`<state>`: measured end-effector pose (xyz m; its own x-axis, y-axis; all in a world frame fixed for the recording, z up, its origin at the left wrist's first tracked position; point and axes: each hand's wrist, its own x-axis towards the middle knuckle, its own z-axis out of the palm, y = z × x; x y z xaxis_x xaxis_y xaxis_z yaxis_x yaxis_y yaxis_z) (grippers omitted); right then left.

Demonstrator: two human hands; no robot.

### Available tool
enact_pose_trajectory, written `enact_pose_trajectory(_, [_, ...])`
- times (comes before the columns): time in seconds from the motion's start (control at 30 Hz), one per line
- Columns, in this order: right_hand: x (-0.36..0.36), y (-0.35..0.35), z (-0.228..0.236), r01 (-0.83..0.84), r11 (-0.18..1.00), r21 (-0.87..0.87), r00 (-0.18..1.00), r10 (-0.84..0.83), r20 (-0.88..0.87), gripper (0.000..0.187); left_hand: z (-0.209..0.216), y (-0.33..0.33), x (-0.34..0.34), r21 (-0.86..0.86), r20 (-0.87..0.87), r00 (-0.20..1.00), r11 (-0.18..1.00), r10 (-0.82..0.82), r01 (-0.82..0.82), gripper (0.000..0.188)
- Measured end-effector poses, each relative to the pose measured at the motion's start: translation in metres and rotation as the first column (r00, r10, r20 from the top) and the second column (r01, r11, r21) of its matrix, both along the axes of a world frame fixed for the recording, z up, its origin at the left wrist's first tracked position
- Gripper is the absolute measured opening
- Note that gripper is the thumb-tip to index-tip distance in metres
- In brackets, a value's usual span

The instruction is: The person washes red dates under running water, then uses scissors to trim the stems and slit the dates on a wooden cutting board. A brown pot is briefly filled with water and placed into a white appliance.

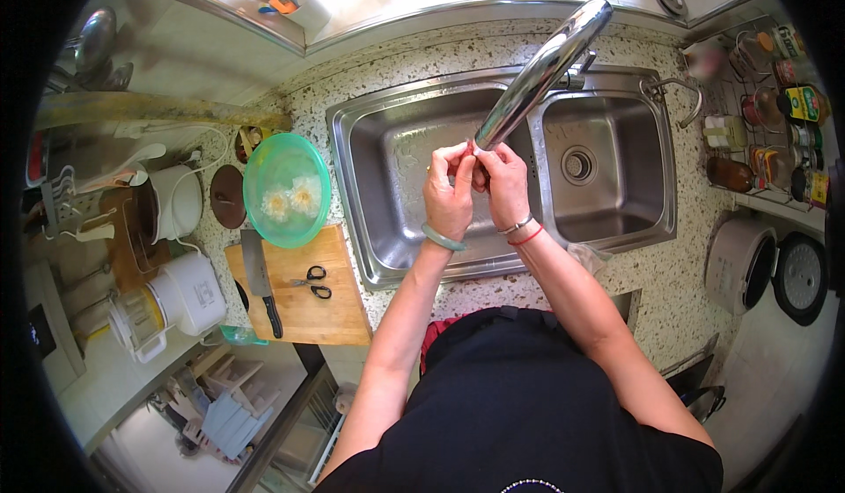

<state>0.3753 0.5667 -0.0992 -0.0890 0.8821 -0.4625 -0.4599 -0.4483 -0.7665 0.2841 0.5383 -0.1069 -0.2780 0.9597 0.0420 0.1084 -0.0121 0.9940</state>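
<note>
Showing small and reddish, the held item (470,148) is mostly hidden.

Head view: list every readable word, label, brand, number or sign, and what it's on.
No quotes; I don't transcribe print.
White countertop appliance: printed patch, too small to read.
Jar with green-and-yellow label: printed, too blurred to read reliably.
Faucet, sink, cutting board: no print visible.
</note>
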Motion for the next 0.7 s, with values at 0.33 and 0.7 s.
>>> enact_pose_trajectory(0.33, [0.006, 0.000, -0.003, -0.094, 0.995, 0.010, 0.992, 0.093, 0.081, 0.018, 0.002, 0.003, 0.004, -0.022, 0.041, 0.995, 0.996, 0.092, -0.091, 0.018])
enact_pose_trajectory(0.7, [-0.003, -0.007, -0.005, -0.029, 0.989, 0.144, 0.984, 0.003, 0.176, 0.016, 0.006, 0.000, -0.002, 0.069, -0.287, 0.953, 0.994, 0.096, -0.079, 0.016])
